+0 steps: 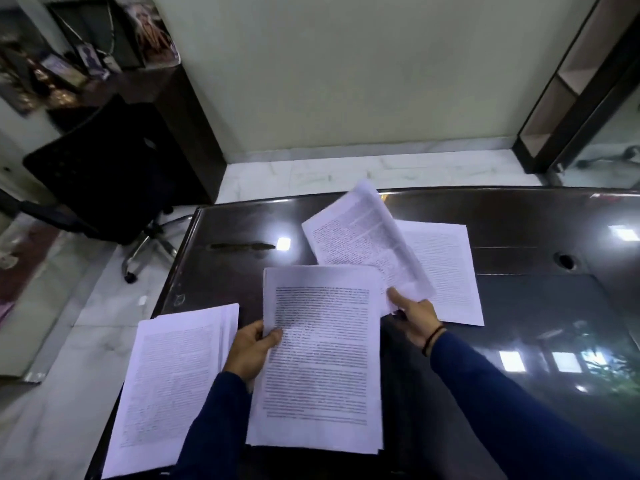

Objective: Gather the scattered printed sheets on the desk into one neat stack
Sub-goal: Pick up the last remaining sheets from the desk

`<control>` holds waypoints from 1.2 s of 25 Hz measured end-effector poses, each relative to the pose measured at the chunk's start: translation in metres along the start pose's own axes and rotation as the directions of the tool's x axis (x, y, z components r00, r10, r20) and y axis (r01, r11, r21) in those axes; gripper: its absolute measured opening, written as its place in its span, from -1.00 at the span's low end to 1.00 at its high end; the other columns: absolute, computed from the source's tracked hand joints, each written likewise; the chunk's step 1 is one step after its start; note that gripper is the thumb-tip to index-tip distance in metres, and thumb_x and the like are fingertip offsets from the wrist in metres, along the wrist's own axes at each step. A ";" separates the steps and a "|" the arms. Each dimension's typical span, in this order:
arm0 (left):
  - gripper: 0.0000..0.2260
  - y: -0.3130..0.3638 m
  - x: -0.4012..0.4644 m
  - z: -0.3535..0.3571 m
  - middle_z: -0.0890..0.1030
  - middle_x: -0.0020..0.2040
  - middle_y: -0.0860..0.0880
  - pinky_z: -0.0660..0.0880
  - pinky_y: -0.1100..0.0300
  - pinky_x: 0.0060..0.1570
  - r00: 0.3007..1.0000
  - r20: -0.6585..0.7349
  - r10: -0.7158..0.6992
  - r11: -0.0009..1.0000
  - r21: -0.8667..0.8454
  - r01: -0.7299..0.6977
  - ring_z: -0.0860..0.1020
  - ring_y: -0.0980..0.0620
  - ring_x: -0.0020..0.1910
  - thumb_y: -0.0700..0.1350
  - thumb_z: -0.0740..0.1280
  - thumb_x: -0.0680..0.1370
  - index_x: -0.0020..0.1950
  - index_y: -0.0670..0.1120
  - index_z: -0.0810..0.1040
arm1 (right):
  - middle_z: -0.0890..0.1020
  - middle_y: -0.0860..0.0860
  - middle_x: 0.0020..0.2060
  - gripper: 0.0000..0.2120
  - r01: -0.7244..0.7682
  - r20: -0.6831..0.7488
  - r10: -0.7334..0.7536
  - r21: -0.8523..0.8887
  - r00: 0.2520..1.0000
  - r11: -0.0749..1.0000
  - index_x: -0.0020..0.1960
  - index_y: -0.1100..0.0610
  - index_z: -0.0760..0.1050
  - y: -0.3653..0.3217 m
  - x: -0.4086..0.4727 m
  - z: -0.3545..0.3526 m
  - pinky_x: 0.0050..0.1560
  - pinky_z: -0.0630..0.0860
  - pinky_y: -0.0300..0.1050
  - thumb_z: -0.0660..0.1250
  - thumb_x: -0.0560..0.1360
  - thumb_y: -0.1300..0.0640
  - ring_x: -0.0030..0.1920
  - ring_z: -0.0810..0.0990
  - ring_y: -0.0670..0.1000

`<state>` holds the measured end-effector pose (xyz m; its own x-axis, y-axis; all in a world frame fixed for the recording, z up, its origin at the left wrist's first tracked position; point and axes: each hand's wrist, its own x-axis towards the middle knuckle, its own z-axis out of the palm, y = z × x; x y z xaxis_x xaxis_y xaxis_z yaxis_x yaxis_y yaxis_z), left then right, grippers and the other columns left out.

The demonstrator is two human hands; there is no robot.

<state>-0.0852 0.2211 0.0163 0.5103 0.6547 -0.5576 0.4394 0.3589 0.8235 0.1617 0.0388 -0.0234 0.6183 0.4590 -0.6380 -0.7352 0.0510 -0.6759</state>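
Observation:
My left hand [251, 353] grips the left edge of a thick bundle of printed sheets [318, 358], held in front of me above the dark glossy desk [519, 306]. My right hand [414, 317] pinches the lower corner of a few lifted sheets [363, 244] that curl upward beyond the bundle. Under and right of those, a printed sheet [450, 271] lies flat on the desk. A further fanned pile of sheets [169, 386] lies at the desk's left edge, overhanging it a little.
A black office chair [104, 168] stands on the pale marble floor left of the desk. A dark cabinet with framed pictures [86, 60] is behind it. The desk has a round cable hole [566, 261] at right and a slot [242, 246] near its far edge.

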 end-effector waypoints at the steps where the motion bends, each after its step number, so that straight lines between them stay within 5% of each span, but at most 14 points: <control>1: -0.87 -0.001 0.008 0.011 0.70 0.02 -0.23 0.62 0.01 -0.13 0.998 0.052 -0.048 0.996 -0.074 0.051 0.68 -0.18 -0.07 -0.26 0.36 0.58 0.10 -0.24 0.62 | 0.65 0.09 -0.29 -0.68 -0.032 0.050 0.033 -0.009 0.998 0.999 0.09 0.27 0.55 0.009 -0.012 -0.002 -0.45 0.55 -0.20 0.52 0.40 0.20 -0.43 0.60 -0.03; 4: -0.81 -0.012 0.025 0.042 0.68 0.09 -0.28 0.63 -0.02 -0.13 0.966 0.202 -0.161 0.960 -0.196 0.201 0.67 -0.22 -0.05 -0.27 0.36 0.57 0.16 -0.29 0.60 | 0.56 0.09 -0.38 -0.84 -0.176 0.205 0.192 -0.092 0.960 0.980 -0.19 0.21 0.50 0.030 -0.049 -0.012 -0.43 0.52 -0.16 0.42 0.48 0.15 -0.45 0.53 0.02; 6: -0.84 -0.022 0.029 0.057 0.69 0.03 -0.28 0.64 -0.01 -0.16 0.961 0.203 -0.187 0.955 -0.193 0.227 0.68 -0.20 -0.08 -0.30 0.36 0.57 0.12 -0.32 0.60 | 0.54 0.07 -0.45 -0.76 -0.246 0.207 0.259 -0.085 0.943 0.965 -0.30 0.17 0.47 0.049 -0.062 -0.028 -0.44 0.50 -0.15 0.34 0.54 0.21 -0.49 0.51 0.02; 8: -0.88 -0.033 0.032 0.062 0.71 -0.05 -0.24 0.64 0.02 -0.20 0.971 0.148 -0.186 0.970 -0.128 0.205 0.68 -0.18 -0.13 -0.33 0.37 0.55 0.07 -0.32 0.61 | 0.62 0.11 -0.39 -0.94 -0.214 0.041 0.223 -0.160 0.974 0.964 -0.10 0.28 0.57 0.064 -0.064 -0.048 -0.39 0.55 -0.12 0.38 0.52 0.29 -0.43 0.59 0.04; 10: -0.88 -0.041 0.037 0.060 0.72 -0.07 -0.22 0.61 0.06 -0.20 0.970 0.166 -0.178 0.983 -0.016 0.183 0.68 -0.16 -0.14 -0.34 0.37 0.55 0.07 -0.32 0.62 | 0.63 0.10 -0.39 -0.90 -0.175 -0.119 0.153 -0.206 0.981 0.963 0.03 0.32 0.58 0.064 -0.058 -0.068 -0.49 0.49 -0.22 0.36 0.52 0.35 -0.50 0.56 -0.02; 13: -0.89 -0.045 0.043 0.050 0.71 0.01 -0.20 0.59 0.08 -0.11 0.927 0.298 -0.226 0.957 0.244 0.154 0.68 -0.12 -0.05 -0.31 0.39 0.55 0.05 -0.27 0.65 | 0.53 0.11 -0.40 -0.88 -0.172 -0.183 0.119 -0.309 0.976 0.935 -0.11 0.26 0.60 0.053 -0.047 -0.082 -0.56 0.23 -0.31 0.31 0.54 0.38 -0.60 0.35 -0.06; 18: -0.92 -0.042 0.042 0.042 0.73 -0.05 -0.11 0.59 0.12 -0.10 0.891 0.367 -0.268 0.912 0.394 0.112 0.68 -0.08 -0.05 -0.27 0.39 0.56 -0.01 -0.19 0.68 | 0.53 0.02 -0.39 -0.73 -0.236 -0.358 -0.028 -0.671 0.933 0.703 -0.38 0.14 0.51 0.053 -0.034 -0.078 -0.36 0.37 -0.21 0.36 0.49 0.23 -0.36 0.44 -0.04; 22: -0.88 -0.040 0.037 0.033 0.70 -0.06 -0.07 0.57 0.14 -0.09 0.939 0.283 -0.193 0.866 0.500 0.027 0.65 -0.04 -0.08 -0.23 0.34 0.60 -0.08 -0.11 0.64 | 0.46 -0.01 -0.44 -0.67 -0.205 -0.296 -0.111 -0.844 0.949 0.495 -0.37 0.13 0.51 0.059 -0.033 -0.075 -0.41 0.31 -0.21 0.36 0.53 0.04 -0.35 0.39 -0.02; 25: -0.91 -0.031 0.035 0.017 0.68 -0.03 -0.07 0.54 0.11 -0.04 0.972 0.212 -0.102 0.863 0.504 -0.019 0.64 -0.08 -0.01 -0.19 0.33 0.61 -0.03 -0.10 0.64 | 0.46 -0.01 -0.46 -0.57 -0.170 -0.277 -0.222 -0.898 0.935 0.405 -0.42 0.12 0.41 0.058 -0.039 -0.079 -0.24 0.36 -0.20 0.32 0.59 0.00 -0.28 0.48 0.04; 27: -0.89 -0.018 0.031 0.009 0.68 0.01 -0.08 0.51 0.16 -0.10 0.977 0.206 -0.047 0.876 0.478 -0.058 0.63 -0.06 0.00 -0.19 0.33 0.61 0.08 -0.15 0.63 | 0.54 -0.06 -0.43 -0.65 -0.087 -0.282 -0.336 -0.866 0.899 0.492 -0.39 0.04 0.50 0.054 -0.046 -0.087 -0.11 0.47 -0.18 0.35 0.57 0.06 -0.20 0.58 0.05; 30: -0.87 0.001 0.024 0.016 0.70 -0.02 -0.09 0.55 0.18 -0.20 0.970 0.241 -0.034 0.927 0.371 -0.060 0.67 -0.05 -0.09 -0.21 0.35 0.59 0.10 -0.20 0.63 | 0.74 -0.01 -0.16 -0.92 0.100 -0.219 -0.255 -0.543 0.942 0.834 -0.02 0.09 0.69 0.056 -0.058 -0.092 0.09 0.62 -0.03 0.41 0.54 0.17 -0.10 0.70 -0.01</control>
<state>-0.0609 0.2264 0.0017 0.6584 0.4622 -0.5940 0.6508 0.0468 0.7578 0.1102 -0.0670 -0.0581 0.8307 0.2251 -0.5091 -0.4008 -0.3928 -0.8277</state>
